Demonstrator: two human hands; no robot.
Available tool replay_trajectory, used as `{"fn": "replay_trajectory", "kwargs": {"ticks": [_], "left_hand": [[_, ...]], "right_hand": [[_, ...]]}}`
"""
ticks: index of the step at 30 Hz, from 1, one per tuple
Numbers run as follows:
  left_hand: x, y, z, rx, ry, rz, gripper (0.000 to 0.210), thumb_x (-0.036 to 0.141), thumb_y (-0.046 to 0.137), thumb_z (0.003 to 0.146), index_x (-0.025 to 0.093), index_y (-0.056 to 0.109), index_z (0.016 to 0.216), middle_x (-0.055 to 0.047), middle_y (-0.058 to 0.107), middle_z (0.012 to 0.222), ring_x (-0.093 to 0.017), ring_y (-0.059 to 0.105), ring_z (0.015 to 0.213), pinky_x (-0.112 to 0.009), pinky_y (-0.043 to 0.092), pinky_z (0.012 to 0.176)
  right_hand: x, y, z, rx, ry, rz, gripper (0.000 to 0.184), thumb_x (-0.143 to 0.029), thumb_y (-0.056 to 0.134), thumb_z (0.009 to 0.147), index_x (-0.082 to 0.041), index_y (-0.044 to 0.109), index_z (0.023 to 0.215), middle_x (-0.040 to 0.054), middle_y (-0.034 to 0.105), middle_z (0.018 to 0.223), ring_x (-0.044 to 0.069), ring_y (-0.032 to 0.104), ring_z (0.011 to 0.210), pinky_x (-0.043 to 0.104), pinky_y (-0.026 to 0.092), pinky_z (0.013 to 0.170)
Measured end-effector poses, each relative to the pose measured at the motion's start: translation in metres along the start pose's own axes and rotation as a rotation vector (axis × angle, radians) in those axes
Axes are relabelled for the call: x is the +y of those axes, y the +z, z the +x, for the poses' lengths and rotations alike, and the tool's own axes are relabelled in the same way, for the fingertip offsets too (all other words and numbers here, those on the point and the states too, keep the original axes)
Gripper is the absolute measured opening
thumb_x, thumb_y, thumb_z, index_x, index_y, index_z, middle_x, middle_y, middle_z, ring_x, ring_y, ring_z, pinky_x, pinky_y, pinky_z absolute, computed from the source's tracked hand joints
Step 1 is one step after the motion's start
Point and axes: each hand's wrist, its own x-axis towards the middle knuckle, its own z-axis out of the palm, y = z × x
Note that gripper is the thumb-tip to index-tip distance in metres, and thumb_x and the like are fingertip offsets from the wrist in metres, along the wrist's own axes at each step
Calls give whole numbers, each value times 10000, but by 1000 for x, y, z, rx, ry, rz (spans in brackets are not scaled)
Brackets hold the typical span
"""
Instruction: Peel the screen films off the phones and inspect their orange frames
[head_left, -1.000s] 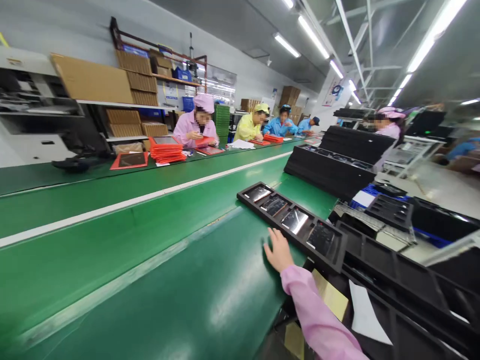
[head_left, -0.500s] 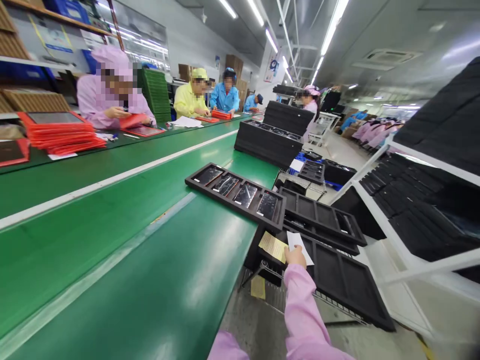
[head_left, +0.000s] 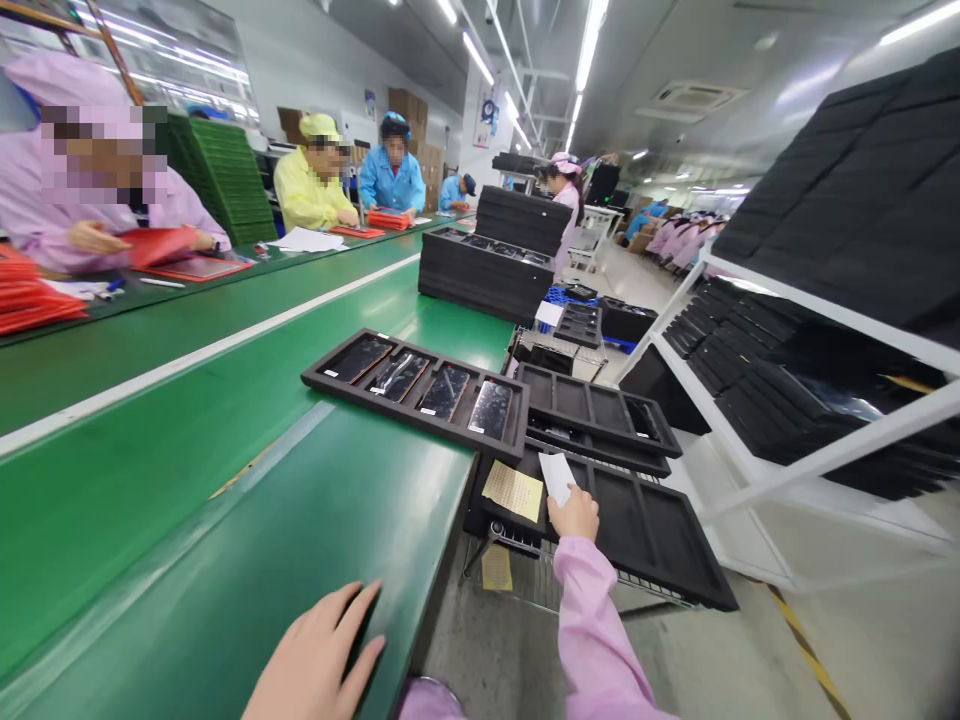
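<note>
My right hand [head_left: 574,513] is closed on a small white sheet of paper [head_left: 556,478], over a black foam tray [head_left: 667,530] on a wire cart. Left of that paper lies a yellow handwritten note [head_left: 513,490]. My left hand [head_left: 319,650], fingers apart and holding nothing, is at the near edge of the green bench [head_left: 247,580]. Ahead of both hands a black tray [head_left: 420,413] carries several dark phone-like screens [head_left: 444,391] with white labels. It lies on the bench and juts past its right edge.
More black trays [head_left: 600,405] lie on the cart. A tall tray stack [head_left: 480,285] stands farther along the bench. At right, a white rack [head_left: 832,310] holds piled black foam. Co-workers [head_left: 315,185] sit across the bench with red sleeves.
My left hand has come into view at the bench. The view has turned right and the scene has shifted left. My right hand still holds the white paper.
</note>
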Motion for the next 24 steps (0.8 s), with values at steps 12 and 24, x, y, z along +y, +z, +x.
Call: {"fn": "replay_trajectory", "kwargs": {"ticks": [12,24], "left_hand": [[105,4,177,283,228,-245,312,281,484,922,190,624,1185,-117,582,1287,-241,524,1251,-421,422,1111],[181,16,308,108,-165,-120,785,349,725,649,110,474,1353,-263,487,1373,-417,401,1325,-625,332,1040]], "right_hand": [[13,-20,33,242,-207,263,519,-176,364,868,-144,617,1320,153,707,1064,268,695,911,385,523,844],[-69,-17,33,380,-755,346,516,-99,283,887,-171,711,1166,69,632,1282,234,542,1282,468,437,1076]]}}
